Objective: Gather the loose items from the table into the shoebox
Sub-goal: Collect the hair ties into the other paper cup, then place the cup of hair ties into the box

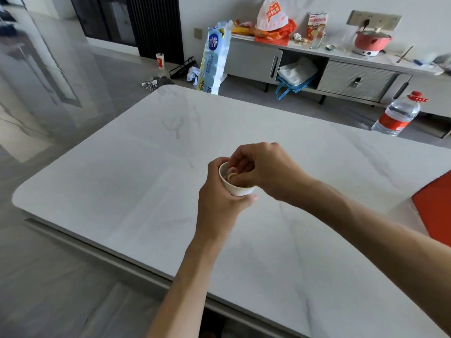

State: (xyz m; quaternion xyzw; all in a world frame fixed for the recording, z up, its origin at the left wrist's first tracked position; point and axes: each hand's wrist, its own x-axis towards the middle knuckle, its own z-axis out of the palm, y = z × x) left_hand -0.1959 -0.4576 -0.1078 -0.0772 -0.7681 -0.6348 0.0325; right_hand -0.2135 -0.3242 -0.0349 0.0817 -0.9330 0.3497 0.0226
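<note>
My left hand (217,198) grips a small white paper cup (238,187) above the middle of the white marble table (122,186). My right hand (263,172) reaches into the cup from above, its curled fingertips pinching a small yellowish item (231,176) at the rim. What else lies inside the cup is hidden by the fingers. An orange-red shoebox (436,208) shows only partly at the right edge of the table.
Beyond the table stand a tall pack of tissue rolls (216,57), a large water bottle (397,115) on the floor, and a low grey cabinet (341,74) with bags and a pink pot on top. The table's near edge runs diagonally below my arms.
</note>
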